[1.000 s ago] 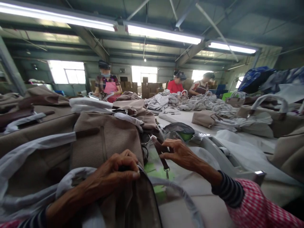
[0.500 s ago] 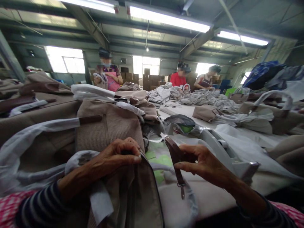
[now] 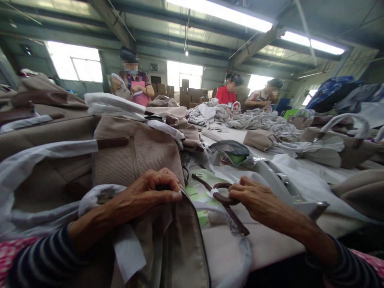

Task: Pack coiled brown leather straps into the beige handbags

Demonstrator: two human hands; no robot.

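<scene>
Strap turned since the last look: it hung steeply from my right fingers then; now its loop shows side-on, one tail pointing far left, the other near right. Right hand (image 3: 258,198) pinches the right side of the loop, fingertips closed on it. Left hand (image 3: 150,192) grips the zip edge (image 3: 186,195) of the tan bag (image 3: 192,240), thumb over the rim. Brown strap (image 3: 223,199) sits just right of the bag's mouth, over the table (image 3: 279,236), by the wrapped handle (image 3: 244,250); touching it or not, cannot tell. Handling, my judgement: light, narrow, springy like leather, holding its curve but bending easily; smooth face, could slide in a loose pinch. Not fragile, though the finish might scuff. Best hold: the loop, close to the white tie (image 3: 213,192), where the layers gather; a tail alone would let the rest swing. Bag cloth looks soft and slack, firmer along the zip, so that edge makes the sounder grip.
</scene>
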